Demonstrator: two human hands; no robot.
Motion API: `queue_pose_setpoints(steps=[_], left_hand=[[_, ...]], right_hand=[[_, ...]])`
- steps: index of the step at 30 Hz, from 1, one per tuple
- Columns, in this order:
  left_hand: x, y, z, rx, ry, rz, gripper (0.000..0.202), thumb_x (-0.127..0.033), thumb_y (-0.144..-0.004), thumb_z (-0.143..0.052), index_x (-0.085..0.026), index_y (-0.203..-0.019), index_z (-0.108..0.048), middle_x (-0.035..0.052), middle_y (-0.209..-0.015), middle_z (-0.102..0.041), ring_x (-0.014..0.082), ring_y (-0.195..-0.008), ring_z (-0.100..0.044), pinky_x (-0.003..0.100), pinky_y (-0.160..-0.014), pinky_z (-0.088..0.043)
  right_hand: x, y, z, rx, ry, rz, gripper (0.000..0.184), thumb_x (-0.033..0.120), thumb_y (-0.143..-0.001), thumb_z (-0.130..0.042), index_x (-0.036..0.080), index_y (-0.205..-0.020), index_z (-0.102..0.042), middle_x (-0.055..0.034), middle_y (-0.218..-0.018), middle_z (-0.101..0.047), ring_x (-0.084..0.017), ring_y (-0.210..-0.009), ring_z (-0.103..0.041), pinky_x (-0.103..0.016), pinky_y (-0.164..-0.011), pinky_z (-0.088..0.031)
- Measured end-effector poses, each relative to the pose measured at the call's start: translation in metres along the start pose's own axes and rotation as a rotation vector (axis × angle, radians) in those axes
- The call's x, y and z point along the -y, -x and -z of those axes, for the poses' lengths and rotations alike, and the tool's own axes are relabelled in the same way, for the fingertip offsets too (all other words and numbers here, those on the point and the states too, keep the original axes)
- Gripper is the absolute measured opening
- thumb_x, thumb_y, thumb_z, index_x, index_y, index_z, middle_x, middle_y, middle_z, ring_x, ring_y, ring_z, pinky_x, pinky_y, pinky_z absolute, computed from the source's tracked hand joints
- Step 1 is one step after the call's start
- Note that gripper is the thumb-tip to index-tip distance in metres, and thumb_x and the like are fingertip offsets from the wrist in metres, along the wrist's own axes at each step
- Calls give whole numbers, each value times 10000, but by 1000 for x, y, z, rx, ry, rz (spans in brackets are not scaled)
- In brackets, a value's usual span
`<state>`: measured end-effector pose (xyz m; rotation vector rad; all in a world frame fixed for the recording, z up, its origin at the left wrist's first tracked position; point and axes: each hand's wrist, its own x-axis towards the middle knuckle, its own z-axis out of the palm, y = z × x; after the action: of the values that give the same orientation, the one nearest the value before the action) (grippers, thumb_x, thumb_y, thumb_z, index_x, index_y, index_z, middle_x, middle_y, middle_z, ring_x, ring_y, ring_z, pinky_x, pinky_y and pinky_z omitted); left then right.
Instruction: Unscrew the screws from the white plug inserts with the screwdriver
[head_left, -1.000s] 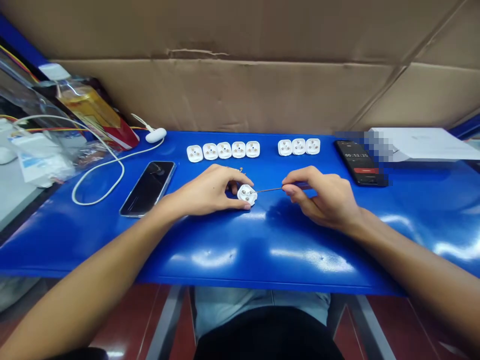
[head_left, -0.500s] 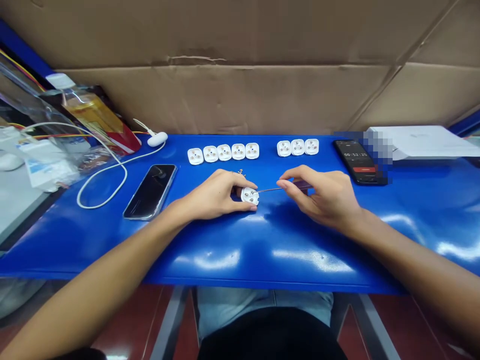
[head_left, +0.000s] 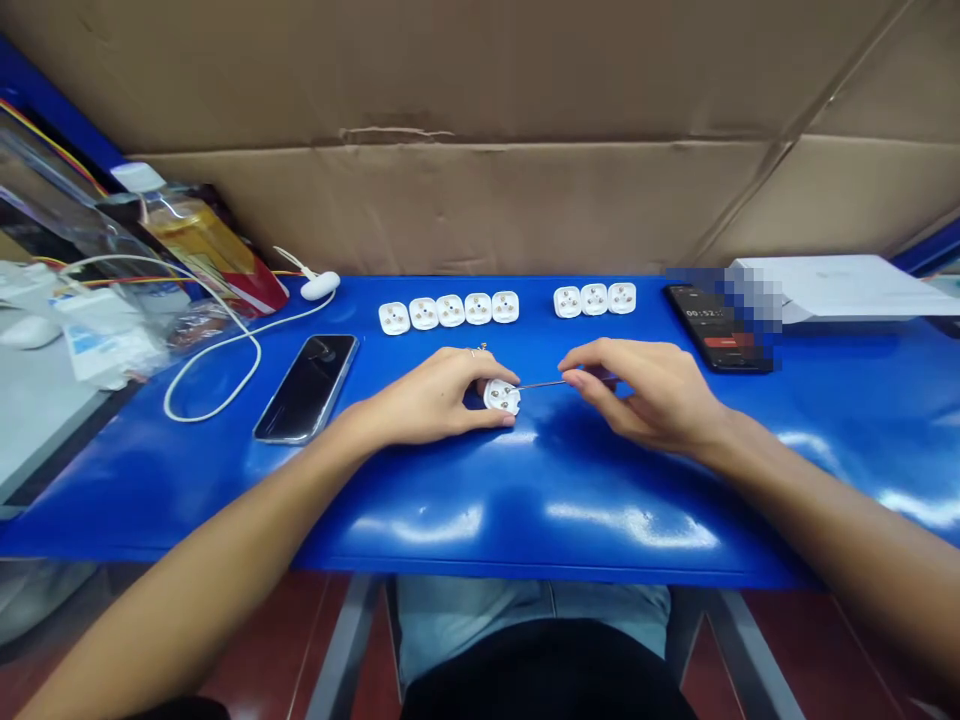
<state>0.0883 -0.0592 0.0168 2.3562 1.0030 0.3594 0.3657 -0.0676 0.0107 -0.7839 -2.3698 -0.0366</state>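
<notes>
My left hand [head_left: 450, 398] grips a small white plastic piece [head_left: 501, 397] between thumb and fingers, low over the blue table. Metal screw-like parts show on the piece's upward face. In my right hand [head_left: 641, 390] is a screwdriver [head_left: 541, 384]; its thin shaft points left and the tip reaches the white piece. Most of its handle is hidden in my palm. Just behind my left fingers lie small brassy screws [head_left: 482, 348], partly covered. Farther back stand similar white pieces in two rows, several on the left [head_left: 450, 311] and three on the right [head_left: 595, 299].
A phone [head_left: 307, 388] lies left, beside a looped white cable [head_left: 259, 350]. Behind it lean a bottle [head_left: 191, 235] and plastic-wrapped items [head_left: 105, 325]. At right are a phone with a timer [head_left: 716, 325] and a white box [head_left: 847, 285]. Cardboard [head_left: 525, 200] walls the back.
The view has shifted slightly. The screwdriver's shaft lies at a slightly different slant, and the white piece appears turned a little in my left hand.
</notes>
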Motion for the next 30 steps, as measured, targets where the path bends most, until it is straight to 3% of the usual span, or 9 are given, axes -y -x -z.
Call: queue_pose_setpoints(steps=[7,13,18,23,26,30], left_hand=[[1,0,1,8,34,-18,436,-472,-954,-771,-207,-1299,-748,64,-1159,-767,237,-1036,-694,335,-894,-478],[-3,0,3,19,28,2,425,-462,-952,-771,-213,-1296,-745,60,-1159,-767,237,-1040,-698,340,-909,-479],[-1,-1,1,-22,84,50,472,-482,-899,-816,-205,-1267,-712,41,-1098,-766,214,-948,-687,314,-819,-490],[-1,-1,1,-45,144,71,420,-525,-868,-825,-207,-1113,-703,26,-1022,-755,194,-867,-659,301,-765,-488],[-2,-1,2,-37,144,75,413,-525,-871,-822,-211,-1111,-702,27,-1010,-750,196,-865,-659,301,-763,-488],[-1,-1,2,-24,140,62,405,-527,-882,-811,-212,-1107,-692,24,-1009,-745,193,-859,-655,299,-756,-484]], right_hand=[[4,-1,1,-27,-127,-14,144,185,-958,-603,229,-1095,-607,-60,-991,-753,-201,-840,-749,-317,-741,-607],[0,2,-1,-2,-37,-99,114,316,-1021,-620,241,-1105,-609,-31,-908,-779,-200,-732,-751,-296,-636,-554],[2,1,-1,-32,-66,-39,166,193,-962,-600,224,-1125,-588,-62,-1007,-756,-204,-832,-747,-311,-728,-579],[2,-1,1,-17,-40,-48,96,284,-1016,-613,216,-1081,-594,-51,-943,-738,-196,-785,-714,-313,-694,-553],[2,-2,1,-24,-31,-52,39,247,-1025,-583,223,-1048,-603,-40,-906,-730,-190,-767,-700,-308,-674,-538],[4,-2,3,-29,-84,-3,160,176,-973,-556,220,-1122,-596,-73,-982,-724,-221,-875,-721,-343,-754,-580]])
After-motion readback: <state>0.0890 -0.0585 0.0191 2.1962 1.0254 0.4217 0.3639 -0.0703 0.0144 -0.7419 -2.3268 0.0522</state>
